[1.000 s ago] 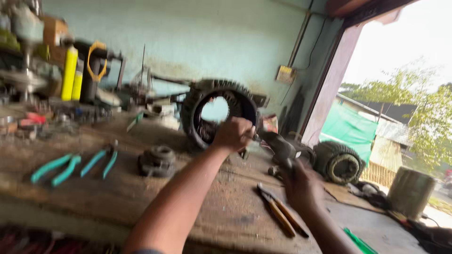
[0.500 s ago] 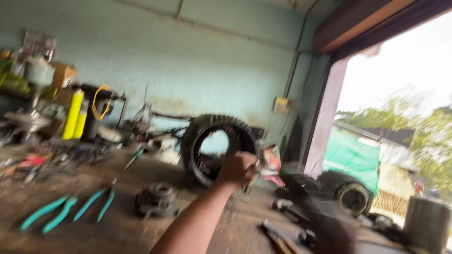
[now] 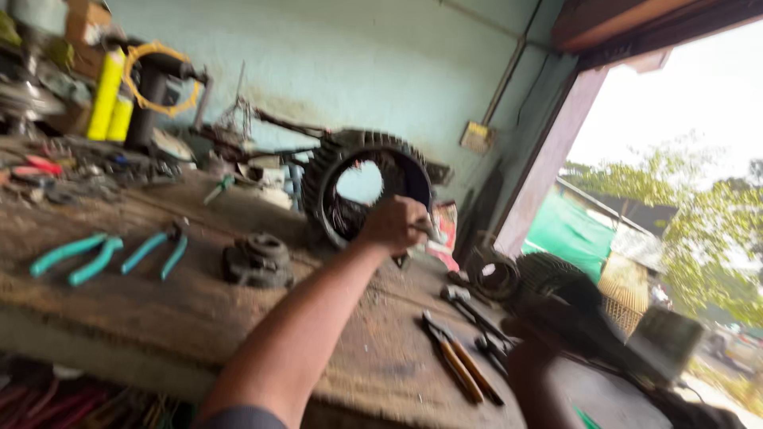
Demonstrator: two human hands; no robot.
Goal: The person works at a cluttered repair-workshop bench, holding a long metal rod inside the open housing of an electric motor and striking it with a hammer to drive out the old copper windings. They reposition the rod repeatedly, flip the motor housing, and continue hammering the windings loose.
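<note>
Left hand: the left hand (image 3: 395, 225) is a clenched fist at the lower right rim of the motor ring (image 3: 367, 184); a small pale thing sticks out of the fist, too blurred to name, so I cannot tell what the grip closes on.
Right hand: the right hand (image 3: 531, 338) is a dark blur at 4 o'clock from the fist, low over the tabletop edge; whether its grip is closed I cannot tell.
Motor ring: it stands on edge at the middle of the tabletop (image 3: 183, 310), windings showing inside.
Doing it well: as a judgement, the ring could roll or tip, so the fist should press steadily and square, with the free hand bracing.
Nearby: orange-handled pliers (image 3: 455, 359) lie at 5 o'clock from the ring, two teal-handled pliers (image 3: 107, 254) at 8 o'clock, and a small dark metal part (image 3: 257, 260) sits between.
Surface: worn brown wood, dusty and cluttered at the back.
Room: pale green wall (image 3: 358, 56), yellow cans (image 3: 107, 97) at 10 o'clock, open doorway (image 3: 675, 183) at 3 o'clock showing trees.
</note>
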